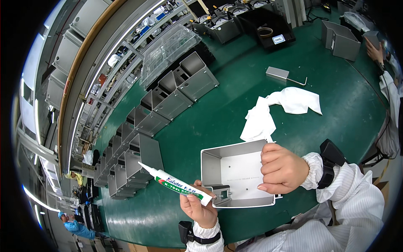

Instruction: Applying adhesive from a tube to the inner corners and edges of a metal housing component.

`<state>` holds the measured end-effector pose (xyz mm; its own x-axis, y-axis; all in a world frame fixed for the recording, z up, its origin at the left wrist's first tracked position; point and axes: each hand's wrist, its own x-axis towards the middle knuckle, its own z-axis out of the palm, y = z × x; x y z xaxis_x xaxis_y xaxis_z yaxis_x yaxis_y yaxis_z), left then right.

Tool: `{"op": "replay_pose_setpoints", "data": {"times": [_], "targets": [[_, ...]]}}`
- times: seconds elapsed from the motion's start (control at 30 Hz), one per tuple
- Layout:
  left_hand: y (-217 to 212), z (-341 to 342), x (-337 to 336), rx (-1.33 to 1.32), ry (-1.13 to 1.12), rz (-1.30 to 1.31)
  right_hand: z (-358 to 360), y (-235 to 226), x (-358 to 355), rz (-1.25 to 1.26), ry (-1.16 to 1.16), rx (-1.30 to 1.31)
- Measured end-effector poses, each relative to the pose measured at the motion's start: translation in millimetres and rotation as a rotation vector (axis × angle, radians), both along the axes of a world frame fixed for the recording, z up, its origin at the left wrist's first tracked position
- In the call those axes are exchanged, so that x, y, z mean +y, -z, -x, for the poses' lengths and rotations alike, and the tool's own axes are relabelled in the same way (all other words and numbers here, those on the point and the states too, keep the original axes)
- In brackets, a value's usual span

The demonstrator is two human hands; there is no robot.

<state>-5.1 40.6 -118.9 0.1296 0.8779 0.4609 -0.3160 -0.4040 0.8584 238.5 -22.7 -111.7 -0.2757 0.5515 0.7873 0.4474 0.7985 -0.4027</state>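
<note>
A white and green glue tube [176, 183] with a long pointed nozzle is gripped in my left hand [200, 210]. Its nozzle points up and to the left, away from the box. Just right of it is an open grey metal box [239, 145] with a pale inside floor, small holes and a small bracket at its lower left corner. The left fingers are against that corner. My right hand [283, 169] is closed over the box's right wall, fingers curled inward. Crumpled white cloths [260, 122] lie just beyond the box.
Several similar grey boxes [153, 113] stand in a row along the left of the green table [228, 98]. A grey block with a bent metal rod [278, 74] lies farther back. Beyond are a black tray [268, 42] and a clear plastic bin [168, 52]. Another person's hand [375, 51] works at the far right.
</note>
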Motion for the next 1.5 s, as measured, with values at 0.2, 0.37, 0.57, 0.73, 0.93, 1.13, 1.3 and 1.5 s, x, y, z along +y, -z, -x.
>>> {"op": "replay_pose_setpoints", "data": {"times": [0.2,0.37,0.57,0.73,0.93,1.13,1.3,1.5], "targets": [[-4.1,-4.1,-4.4,0.059,-0.030,0.012,-0.6,-0.2,0.6,-0.005,0.005,-0.021],[-3.8,-4.1,-3.8,0.038,-0.016,0.013,-0.5,-0.1,1.6,-0.017,0.007,-0.018],[-1.7,-2.8,-2.4,0.026,-0.004,0.002,-1.7,1.6,2.1,-0.005,-0.006,-0.033],[-3.5,-2.4,-2.7,0.041,0.005,0.005,-3.2,0.6,1.6,0.008,-0.011,-0.039],[-4.5,-3.5,-2.5,0.046,0.010,-0.008,-2.8,-0.3,1.2,0.010,-0.011,-0.037],[-4.7,-4.3,-2.8,0.016,0.010,-0.001,-3.8,-0.6,0.9,0.010,-0.015,-0.045],[-2.9,-2.7,-2.3,0.013,0.013,0.013,-2.3,-1.3,0.8,-0.004,-0.009,-0.035],[1.1,-0.9,-2.7,-0.001,-0.045,0.062,-2.2,0.1,1.1,-0.005,-0.004,-0.045]]}}
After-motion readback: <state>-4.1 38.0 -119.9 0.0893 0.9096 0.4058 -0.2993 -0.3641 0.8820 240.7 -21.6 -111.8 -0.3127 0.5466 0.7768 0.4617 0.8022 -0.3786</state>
